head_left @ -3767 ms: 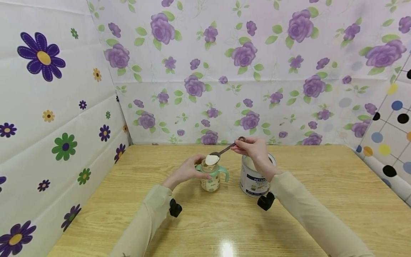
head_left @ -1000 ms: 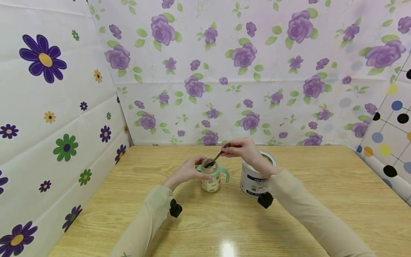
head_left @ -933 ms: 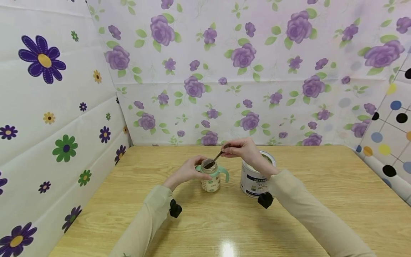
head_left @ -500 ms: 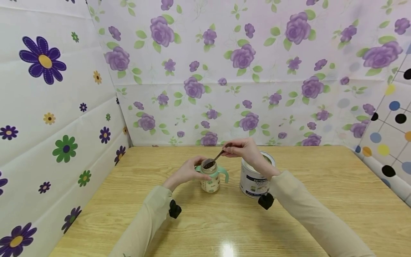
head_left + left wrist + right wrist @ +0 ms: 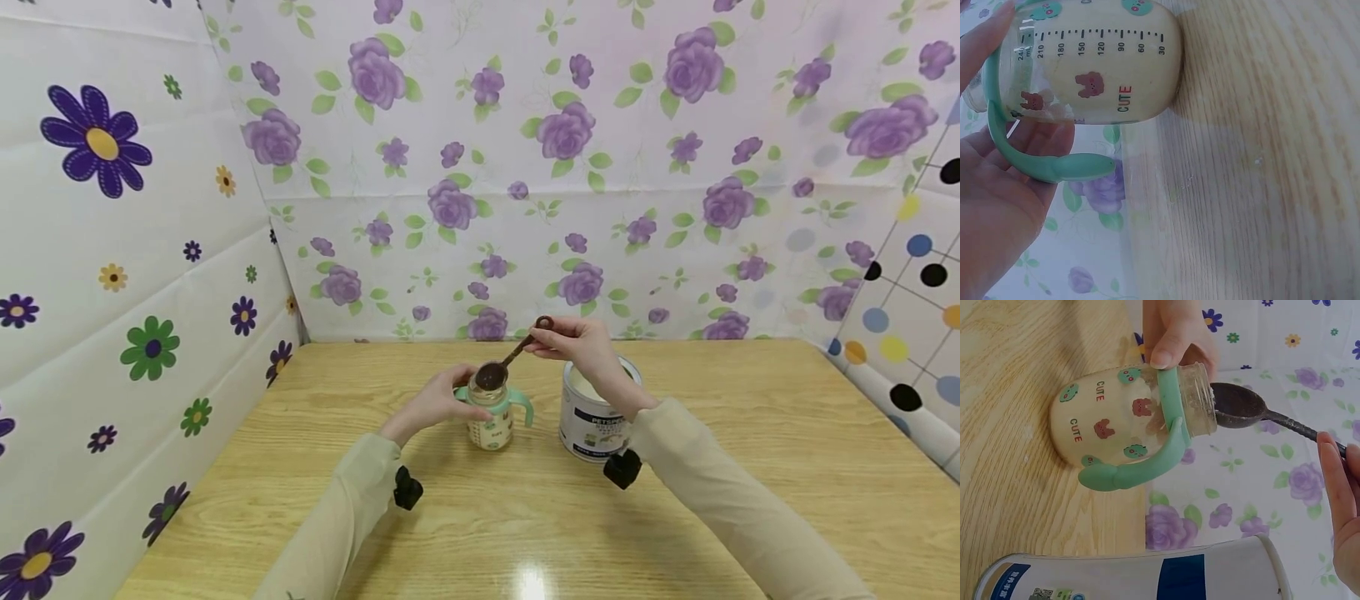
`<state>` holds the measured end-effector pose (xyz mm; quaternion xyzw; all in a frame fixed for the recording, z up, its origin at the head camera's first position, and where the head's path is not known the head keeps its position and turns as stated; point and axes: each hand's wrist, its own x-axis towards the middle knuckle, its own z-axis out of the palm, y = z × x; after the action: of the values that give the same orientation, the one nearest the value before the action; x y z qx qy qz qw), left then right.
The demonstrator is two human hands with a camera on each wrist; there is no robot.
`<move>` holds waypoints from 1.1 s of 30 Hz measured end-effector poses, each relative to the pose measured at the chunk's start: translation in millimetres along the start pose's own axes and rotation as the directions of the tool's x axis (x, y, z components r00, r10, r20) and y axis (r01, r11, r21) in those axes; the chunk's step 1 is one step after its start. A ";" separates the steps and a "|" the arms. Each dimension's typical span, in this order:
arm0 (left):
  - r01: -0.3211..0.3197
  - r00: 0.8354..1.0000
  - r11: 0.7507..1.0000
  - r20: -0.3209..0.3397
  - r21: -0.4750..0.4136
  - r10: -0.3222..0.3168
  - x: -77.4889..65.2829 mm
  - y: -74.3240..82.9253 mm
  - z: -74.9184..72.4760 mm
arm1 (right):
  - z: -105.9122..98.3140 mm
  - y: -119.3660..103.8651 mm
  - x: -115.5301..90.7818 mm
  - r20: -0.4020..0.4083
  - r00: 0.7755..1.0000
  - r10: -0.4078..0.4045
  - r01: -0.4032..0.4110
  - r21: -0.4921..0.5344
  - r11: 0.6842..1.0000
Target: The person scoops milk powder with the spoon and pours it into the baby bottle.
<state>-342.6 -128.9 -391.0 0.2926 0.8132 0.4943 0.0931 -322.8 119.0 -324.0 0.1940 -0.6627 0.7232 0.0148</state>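
A clear baby bottle (image 5: 491, 429) with green handles and printed animal faces stands upright on the table, uncapped. Pale contents show through its wall up to about the upper marks in the left wrist view. My left hand (image 5: 438, 402) grips it round the neck, thumb in front. In my right hand (image 5: 588, 350), thumb and fingers pinch the handle of a dark brown spoon (image 5: 492, 376). The spoon's bowl is bare apart from a little white residue and sits right at the bottle's mouth (image 5: 1200, 400). Close under my right wrist stands an open white tin (image 5: 596, 425) holding pale powder.
The wooden table (image 5: 495, 533) reaches to a flower-print backdrop (image 5: 465, 167) behind, with patterned sheets at both sides. A few white specks (image 5: 1258, 160) lie on the wood near the bottle. Black wrist devices (image 5: 622, 469) hang below both forearms.
The spoon was heaped with white powder over the bottle, then tipped into its mouth. Now it is lifted to the rim, emptied, and my right hand has shifted slightly right. The left hand stays put.
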 end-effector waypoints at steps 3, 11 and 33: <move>0.003 1.000 1.000 0.003 0.002 -0.003 0.6 -0.6 -0.3 | -1.2 0.3 -0.6 -0.022 1.000 -0.009 0.009 0.000 1.000; 0.003 1.000 1.000 0.018 0.002 -0.003 0.7 0.1 -0.8 | -6.7 -4.2 -2.9 -0.139 0.990 0.002 0.011 0.098 0.995; -0.014 1.000 1.000 0.022 -0.025 0.014 -5.9 9.5 -0.1 | -72.8 -17.5 -14.2 -0.227 0.973 -0.047 0.086 0.166 0.982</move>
<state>-334.2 -129.1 -383.6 0.3025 0.8039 0.5017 0.1021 -323.8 194.6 -315.0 0.1345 -0.5839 0.7949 0.0960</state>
